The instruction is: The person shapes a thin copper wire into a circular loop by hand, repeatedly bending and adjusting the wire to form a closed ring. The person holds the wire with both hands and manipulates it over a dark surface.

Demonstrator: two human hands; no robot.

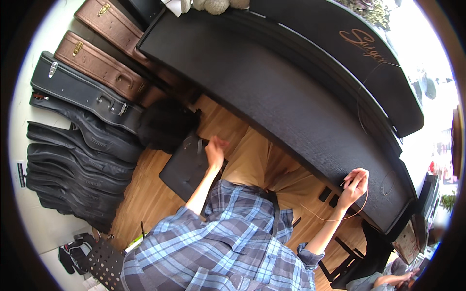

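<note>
Both hands are busy, well apart from each other. My right hand (pixel 354 183) is up at the near edge of the long black counter (pixel 272 97), fingers pinched shut on a thin coppery wire (pixel 340 217), probably a string, which loops down below my wrist and trails back toward my lap. My left hand (pixel 214 149) is down by my knee, fingers loosely curled at the top edge of a flat black pad (pixel 182 167) lying on the wooden floor (pixel 145 189); whether it actually grips anything there I cannot tell. Judging by this, the wire is out and in hand but slack, fastened to nothing I can see, so the work looks barely begun. A second thin wire (pixel 361 97) lies curved across the counter, untouched. Instrument cases (pixel 87 92) lean against the wall to my left.
</note>
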